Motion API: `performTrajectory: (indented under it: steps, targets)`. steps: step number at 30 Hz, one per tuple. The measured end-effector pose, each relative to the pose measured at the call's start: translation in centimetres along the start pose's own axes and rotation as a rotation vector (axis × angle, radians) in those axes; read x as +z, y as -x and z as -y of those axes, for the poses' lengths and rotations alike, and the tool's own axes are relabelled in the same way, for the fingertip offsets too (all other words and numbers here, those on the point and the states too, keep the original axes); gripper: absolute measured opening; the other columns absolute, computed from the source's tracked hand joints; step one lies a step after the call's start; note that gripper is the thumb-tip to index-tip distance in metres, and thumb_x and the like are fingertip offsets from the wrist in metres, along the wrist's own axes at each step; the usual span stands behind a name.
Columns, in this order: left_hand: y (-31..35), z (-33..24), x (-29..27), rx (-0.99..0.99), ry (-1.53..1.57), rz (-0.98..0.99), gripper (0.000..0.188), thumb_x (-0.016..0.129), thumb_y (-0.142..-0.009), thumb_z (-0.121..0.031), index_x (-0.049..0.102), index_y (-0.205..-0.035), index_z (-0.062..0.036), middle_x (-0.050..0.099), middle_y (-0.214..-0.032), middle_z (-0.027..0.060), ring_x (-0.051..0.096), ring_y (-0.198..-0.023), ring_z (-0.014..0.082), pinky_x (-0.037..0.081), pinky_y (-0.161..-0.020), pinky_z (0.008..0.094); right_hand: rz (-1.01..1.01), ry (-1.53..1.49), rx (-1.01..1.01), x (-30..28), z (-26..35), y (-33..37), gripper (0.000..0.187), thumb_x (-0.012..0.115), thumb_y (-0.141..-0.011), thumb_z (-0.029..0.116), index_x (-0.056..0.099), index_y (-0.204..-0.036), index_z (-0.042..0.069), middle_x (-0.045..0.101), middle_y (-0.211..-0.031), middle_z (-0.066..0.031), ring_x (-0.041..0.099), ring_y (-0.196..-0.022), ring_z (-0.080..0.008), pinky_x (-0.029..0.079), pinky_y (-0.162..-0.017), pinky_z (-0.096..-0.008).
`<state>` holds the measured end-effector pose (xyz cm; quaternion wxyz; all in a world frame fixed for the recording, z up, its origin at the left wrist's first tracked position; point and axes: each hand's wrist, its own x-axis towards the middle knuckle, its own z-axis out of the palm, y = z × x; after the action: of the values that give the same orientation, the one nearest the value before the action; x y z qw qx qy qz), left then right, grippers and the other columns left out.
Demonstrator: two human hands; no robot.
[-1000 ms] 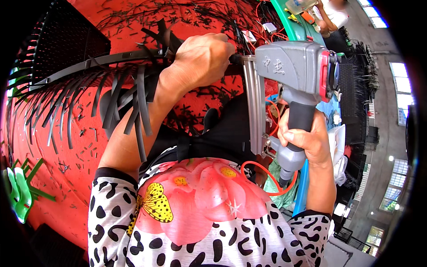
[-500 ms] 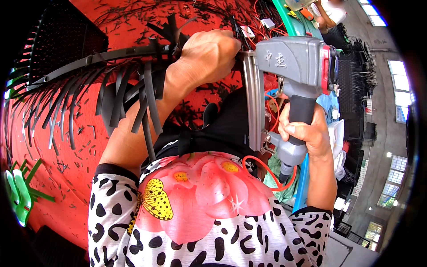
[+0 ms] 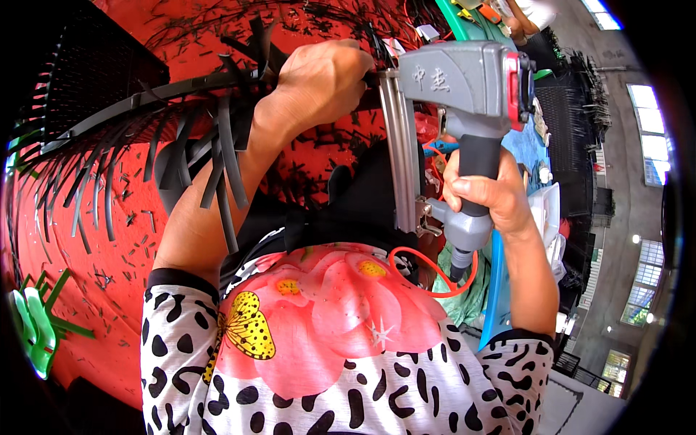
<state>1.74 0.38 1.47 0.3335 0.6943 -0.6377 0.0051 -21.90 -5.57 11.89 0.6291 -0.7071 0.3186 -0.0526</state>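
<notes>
My right hand is wrapped round the black grip of a grey pneumatic stapler, its long metal magazine reaching down toward my lap. An orange air hose loops by the bottom of its handle. My left hand is closed in a fist just left of the tool's nose, round a dark curved frame bar. Black flat strips hang from this bar, some over my left forearm. Its far left end meets a black woven panel. The stapler's nose tip and the bar beneath my fingers are hidden.
Red floor covering is strewn with short black scraps. A green plastic chair stands at lower left. At the upper right, another person's arm is near a green surface with tools. Black woven pieces are stacked along the right.
Both hands, the stapler and the bar appear slightly farther left and up in view. My grip on each stays the same. The other person's arm has shifted at the top.
</notes>
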Motion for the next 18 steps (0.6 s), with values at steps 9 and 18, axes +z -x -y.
performTrajectory:
  steps: [9, 18]
  targets:
    - [0.1, 0.5, -0.6, 0.011, 0.008, -0.025, 0.023, 0.066, -0.075, -0.014, 0.065, -0.096, -0.0045, 0.062, -0.092, 0.0103, 0.061, -0.089, 0.033, 0.049, -0.076, 0.04, -0.325, -0.002, -0.105, -8.8, -2.4, 2.1, 0.024, 0.065, -0.076, 0.016, 0.053, -0.09, 0.0, 0.056, -0.066, -0.0071, 0.055, -0.057, -0.0138, 0.045, -0.056, -0.0259]
    - [-0.5, -0.6, -1.4, -0.016, 0.033, 0.053, 0.025, 0.067, -0.076, -0.013, 0.065, -0.098, -0.0025, 0.061, -0.089, 0.0128, 0.061, -0.085, 0.0339, 0.049, -0.072, 0.0387, -0.716, 0.713, 0.321, -25.2, -14.2, -2.8, 0.043, 0.064, -0.076, 0.016, 0.049, -0.11, -0.006, 0.065, -0.091, -0.0205, 0.067, -0.077, -0.0271, 0.054, -0.068, -0.0377]
